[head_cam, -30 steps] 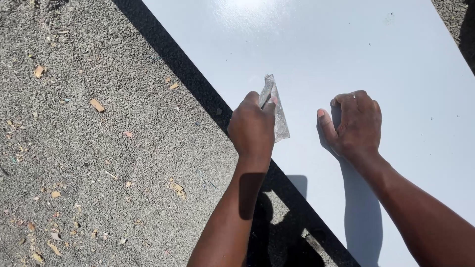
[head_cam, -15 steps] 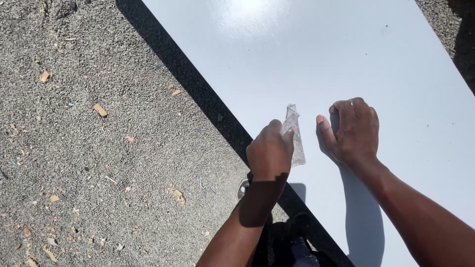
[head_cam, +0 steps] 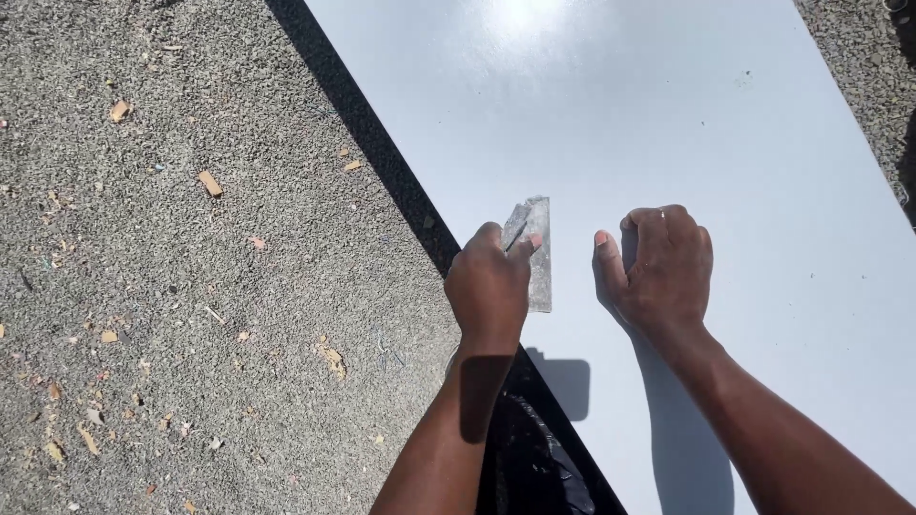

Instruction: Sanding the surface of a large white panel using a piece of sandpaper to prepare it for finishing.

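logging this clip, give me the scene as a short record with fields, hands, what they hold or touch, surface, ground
left hand: grips a flat grey scraper-like blade, pressed to the board
right hand: empty, fingers curled, resting on the board beside the blade
surface: large white board, glossy, with sun glare near the top
board edge: dark shadow runs along its left side
ground: grey gravel scattered with small wood chips

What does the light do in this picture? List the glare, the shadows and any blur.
Head view: hard sunlight; a bright glare patch on the white panel near the top edge; a sharp black shadow along the panel's left edge on the gravel ground; the left hand, holding a flat grey scraper, and the right hand cast crisp shadows on the panel; no visible blur.
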